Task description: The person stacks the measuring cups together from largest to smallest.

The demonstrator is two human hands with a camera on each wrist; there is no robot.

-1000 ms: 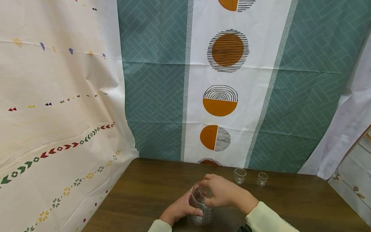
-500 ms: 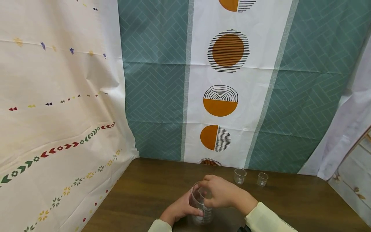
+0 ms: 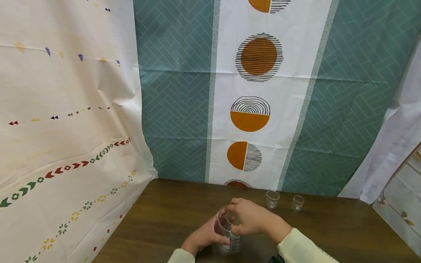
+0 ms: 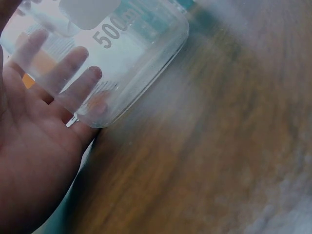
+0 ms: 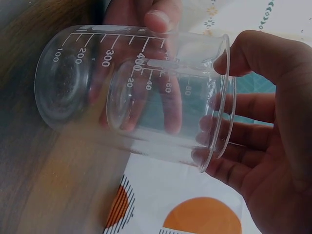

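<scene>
A large clear glass beaker [image 5: 61,97], marked in hundreds and with 500 ml on its side [image 4: 141,58], is gripped round its wall by my left hand [image 3: 204,234]. Inside its mouth sits a smaller glass beaker [image 5: 151,105] with marks from 20 to 80. My right hand [image 3: 253,219] holds the smaller beaker near its rim, the thumb on one side and the fingers opposite. In the right wrist view the small beaker's base hangs partway down, apart from the large one's bottom. Left-hand fingers [image 4: 78,87] show through the glass.
Two small glass beakers stand farther back on the brown wooden table [image 3: 171,208], a bigger one [image 3: 272,200] and, to its right, a smaller one [image 3: 298,203]. A patterned curtain [image 3: 177,109] hangs behind the table, and a cream cloth [image 3: 72,146] runs along the left.
</scene>
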